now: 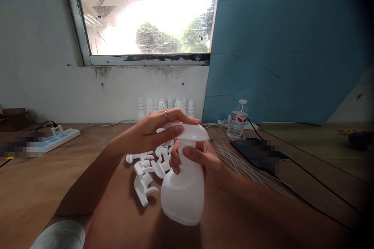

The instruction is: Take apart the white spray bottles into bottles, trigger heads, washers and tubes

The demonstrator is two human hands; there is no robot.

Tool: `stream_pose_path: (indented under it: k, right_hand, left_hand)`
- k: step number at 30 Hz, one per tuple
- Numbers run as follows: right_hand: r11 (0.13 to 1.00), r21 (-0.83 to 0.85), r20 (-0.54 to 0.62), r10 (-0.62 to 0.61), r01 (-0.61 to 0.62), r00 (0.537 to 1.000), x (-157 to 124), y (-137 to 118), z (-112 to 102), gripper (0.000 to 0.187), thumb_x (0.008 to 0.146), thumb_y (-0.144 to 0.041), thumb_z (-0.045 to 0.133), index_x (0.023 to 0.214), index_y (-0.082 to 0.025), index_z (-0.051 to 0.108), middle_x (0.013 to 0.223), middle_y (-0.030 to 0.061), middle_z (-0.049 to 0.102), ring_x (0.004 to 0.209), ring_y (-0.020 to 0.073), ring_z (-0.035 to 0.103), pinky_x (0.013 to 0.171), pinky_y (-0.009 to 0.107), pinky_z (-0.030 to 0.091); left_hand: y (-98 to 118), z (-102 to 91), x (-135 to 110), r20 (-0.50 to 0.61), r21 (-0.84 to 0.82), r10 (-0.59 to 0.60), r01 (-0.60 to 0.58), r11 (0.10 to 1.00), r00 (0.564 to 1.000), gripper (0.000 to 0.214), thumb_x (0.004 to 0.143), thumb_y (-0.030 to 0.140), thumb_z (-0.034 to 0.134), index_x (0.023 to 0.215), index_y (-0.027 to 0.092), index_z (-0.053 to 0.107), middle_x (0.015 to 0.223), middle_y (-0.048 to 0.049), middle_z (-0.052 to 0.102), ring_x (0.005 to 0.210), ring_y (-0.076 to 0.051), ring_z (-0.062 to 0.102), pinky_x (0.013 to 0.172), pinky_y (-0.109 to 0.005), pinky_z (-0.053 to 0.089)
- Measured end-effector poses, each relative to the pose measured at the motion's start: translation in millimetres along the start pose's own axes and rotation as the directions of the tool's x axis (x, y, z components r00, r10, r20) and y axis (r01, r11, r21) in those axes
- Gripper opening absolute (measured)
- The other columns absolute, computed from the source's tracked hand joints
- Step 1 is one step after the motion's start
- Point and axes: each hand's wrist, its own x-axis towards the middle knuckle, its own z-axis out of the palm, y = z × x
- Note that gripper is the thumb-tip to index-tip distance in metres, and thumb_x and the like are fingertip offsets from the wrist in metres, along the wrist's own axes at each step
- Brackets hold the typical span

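A white plastic spray bottle [183, 200] stands upright, slightly tilted, in front of me on the brown tabletop. On its neck sits a white spray head [197, 133]. My left hand [156, 127], with a ring on one finger, lies over the top of the head, its fingers along the upper side and the thumb against the near side. My right hand [206, 157] is wrapped round the bottle's neck just below the head. Left of the bottle lie several loose white trigger spray heads [142, 188]. The joint between head and neck is partly hidden by my fingers.
Several white ribbed-neck bottles [162, 105] stand against the wall behind my hands. To the right are thin white tubes [239, 167], a clear water bottle [236, 124], a dark phone-like device [248, 153] and cables. A power strip [62, 139] lies at the left.
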Motion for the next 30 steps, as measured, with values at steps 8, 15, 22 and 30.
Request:
stream_pose_path:
  k: [8, 15, 22, 30]
  right_hand:
    - [1.000, -0.007, -0.005, -0.007, 0.007, 1.000, 0.7, 0.2, 0.4, 0.029, 0.086, -0.038, 0.056, 0.079, -0.010, 0.060, 0.069, 0.0066, 0.058, 0.063, 0.0155, 0.055, 0.061, 0.029, 0.042]
    - [0.998, 0.050, 0.000, -0.044, 0.043, 0.999, 0.2, 1.9, 0.1, 0.032, 0.087, -0.040, 0.052, 0.086, -0.010, 0.061, 0.075, 0.0091, 0.060, 0.065, 0.0172, 0.056, 0.062, 0.031, 0.042]
    - [0.999, 0.036, 0.021, -0.040, 0.039, 0.999, -0.2, 2.3, -0.6, 0.034, 0.087, -0.045, 0.051, 0.083, -0.011, 0.057, 0.071, 0.0075, 0.057, 0.063, 0.0161, 0.054, 0.061, 0.031, 0.042]
    - [0.999, 0.018, 0.000, -0.048, 0.048, 0.999, 2.2, 3.0, 3.4, 0.027, 0.087, -0.038, 0.059, 0.078, -0.014, 0.054, 0.066, 0.0014, 0.049, 0.059, 0.0126, 0.051, 0.058, 0.028, 0.039]
  left_hand:
    - [0.4, -1.1, -0.4, 0.028, 0.007, -0.010, 0.009, 1.000, 1.000, 0.031, 0.097, 0.032, 0.045, 0.122, 0.019, 0.057, 0.085, -0.0056, 0.057, 0.061, -0.010, 0.047, 0.050, -0.021, 0.037]
    - [0.5, -0.3, -0.6, 0.030, 0.021, -0.001, 0.001, 1.000, 1.000, 0.031, 0.097, 0.032, 0.044, 0.122, 0.017, 0.056, 0.094, -0.0086, 0.059, 0.065, -0.010, 0.048, 0.054, -0.021, 0.040]
    - [0.6, -2.3, -1.7, 0.048, 0.025, 0.003, -0.004, 1.000, 0.999, 0.032, 0.097, 0.030, 0.044, 0.125, 0.017, 0.055, 0.097, -0.0093, 0.059, 0.072, -0.012, 0.053, 0.059, -0.022, 0.042]
    - [2.9, -3.5, -1.3, 0.064, 0.041, 0.009, -0.011, 0.999, 0.998, 0.031, 0.097, 0.028, 0.044, 0.125, 0.019, 0.055, 0.099, -0.0085, 0.062, 0.073, -0.012, 0.057, 0.062, -0.021, 0.046]
